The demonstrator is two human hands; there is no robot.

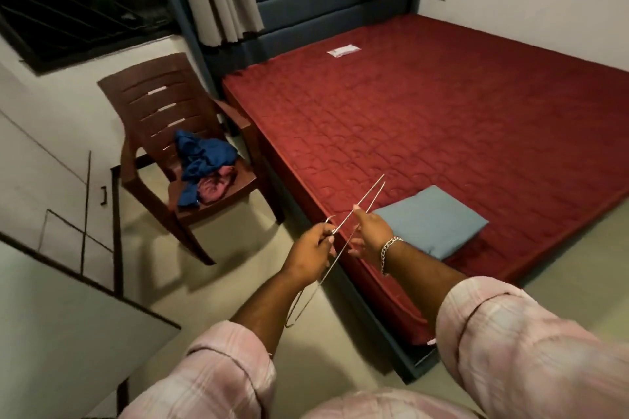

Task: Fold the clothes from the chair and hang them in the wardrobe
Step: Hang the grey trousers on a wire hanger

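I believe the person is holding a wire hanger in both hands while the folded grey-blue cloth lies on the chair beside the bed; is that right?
Not quite: the head view shows the folded grey-blue cloth lying on the red mattress, not on the chair, which holds crumpled blue and pink clothes. The rest holds: left hand and right hand both hold the wire hanger.

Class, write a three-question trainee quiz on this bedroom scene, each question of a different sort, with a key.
1. True or false: the thin metal wire hanger is held by both the left hand and the right hand.
2. Where does the folded grey-blue cloth lie? A) brown plastic chair B) red quilted mattress C) floor
3. Fill in: the crumpled blue and pink clothes lie on the chair's ____.

Key: 1 true; 2 B; 3 seat.
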